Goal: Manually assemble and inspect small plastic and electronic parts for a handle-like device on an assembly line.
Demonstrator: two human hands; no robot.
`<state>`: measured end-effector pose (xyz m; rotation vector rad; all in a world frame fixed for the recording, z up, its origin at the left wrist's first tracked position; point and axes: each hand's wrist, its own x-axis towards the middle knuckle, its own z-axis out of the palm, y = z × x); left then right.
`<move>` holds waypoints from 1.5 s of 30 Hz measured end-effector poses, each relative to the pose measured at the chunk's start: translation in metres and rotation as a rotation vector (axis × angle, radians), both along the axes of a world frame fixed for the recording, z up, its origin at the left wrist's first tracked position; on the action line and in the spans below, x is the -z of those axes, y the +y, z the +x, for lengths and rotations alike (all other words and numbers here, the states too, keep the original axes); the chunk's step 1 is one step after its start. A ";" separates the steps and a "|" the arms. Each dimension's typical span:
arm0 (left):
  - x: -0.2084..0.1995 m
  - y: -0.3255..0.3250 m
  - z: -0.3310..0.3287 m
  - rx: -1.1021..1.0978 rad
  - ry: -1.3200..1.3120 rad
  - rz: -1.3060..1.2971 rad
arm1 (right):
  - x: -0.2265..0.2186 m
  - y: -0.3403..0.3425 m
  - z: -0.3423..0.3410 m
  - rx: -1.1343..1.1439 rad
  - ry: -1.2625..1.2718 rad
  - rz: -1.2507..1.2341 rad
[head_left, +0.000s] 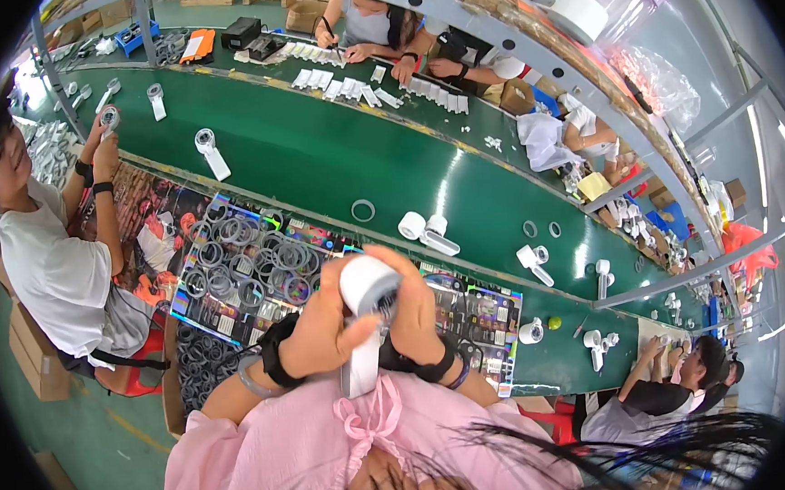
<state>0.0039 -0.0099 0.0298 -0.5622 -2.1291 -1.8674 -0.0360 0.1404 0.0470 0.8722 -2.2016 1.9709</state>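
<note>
Close to my chest I hold a white handheld fan [364, 361], its round head up and its handle pointing down toward my pink top. My left hand [312, 337] wraps the left side of the head, thumb across the front. On the other side, the fingers of my right hand [413, 312] close round the head's dark-centred opening. Just beyond my left hand, many grey rings [252, 255] lie heaped on printed sheets [234, 322] at the bench edge. Part of the fan is covered by my fingers.
A green conveyor belt [287, 161] runs across in front, carrying more white fans [211, 154] and a loose ring [364, 211]. Below the sheets, a box holds dark rings [205, 367]. Co-workers sit at left [61, 259], opposite and at right. A metal frame [487, 29] spans overhead.
</note>
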 end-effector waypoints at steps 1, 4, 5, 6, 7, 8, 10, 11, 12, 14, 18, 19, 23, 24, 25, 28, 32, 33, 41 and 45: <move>0.011 0.002 -0.004 0.002 -0.062 0.116 | 0.001 -0.001 -0.009 -0.027 -0.071 0.048; 0.021 0.001 -0.018 0.014 -0.343 0.310 | 0.023 0.002 -0.042 -0.137 -0.581 0.107; 0.035 -0.006 -0.024 0.105 -0.547 0.349 | 0.031 0.001 -0.049 -0.102 -0.504 0.145; 0.033 -0.005 -0.028 0.107 -0.555 0.348 | 0.041 0.003 -0.054 -0.061 -0.426 0.185; 0.030 -0.002 -0.032 0.178 -0.691 0.466 | 0.062 0.006 -0.062 -0.009 -0.337 0.197; 0.029 -0.001 -0.034 0.237 -0.826 0.585 | 0.075 0.007 -0.066 -0.019 -0.345 0.195; 0.053 0.001 -0.037 0.215 -0.872 0.653 | 0.091 0.009 -0.068 -0.058 -0.630 0.194; 0.057 0.002 -0.040 0.230 -0.940 0.705 | 0.094 0.008 -0.070 -0.049 -0.651 0.198; 0.062 0.003 -0.042 0.245 -1.008 0.758 | 0.096 0.008 -0.071 -0.054 -0.657 0.197; 0.077 0.002 -0.045 0.264 -1.006 0.758 | 0.098 0.008 -0.072 -0.040 -0.720 0.193; 0.093 0.002 -0.051 0.319 -1.047 0.907 | 0.099 0.006 -0.075 -0.014 -0.799 0.215; 0.092 0.002 -0.052 0.327 -1.102 0.898 | 0.107 0.007 -0.077 -0.015 -0.802 0.215; 0.088 0.008 -0.058 0.391 -1.121 0.809 | 0.155 0.020 -0.091 0.035 -0.866 -0.005; 0.090 0.009 -0.059 0.406 -1.079 0.764 | 0.154 0.018 -0.092 0.049 -0.837 -0.079; 0.096 0.008 -0.064 0.412 -1.155 0.806 | 0.152 0.018 -0.091 0.065 -0.876 -0.116; 0.115 0.014 -0.077 0.396 -1.176 0.823 | 0.164 0.028 -0.100 0.117 -0.819 0.043; 0.135 -0.001 -0.123 0.405 -1.213 0.871 | 0.192 0.045 -0.116 0.153 -0.875 -0.022; 0.151 -0.007 -0.142 0.273 -1.211 0.798 | 0.203 0.055 -0.122 0.144 -0.888 -0.034; 0.281 -0.105 -0.317 -0.339 -0.881 0.513 | 0.243 0.102 -0.160 0.643 0.084 0.790; 0.334 -0.150 -0.358 -0.676 -0.734 0.105 | 0.264 0.105 -0.196 0.624 0.101 0.943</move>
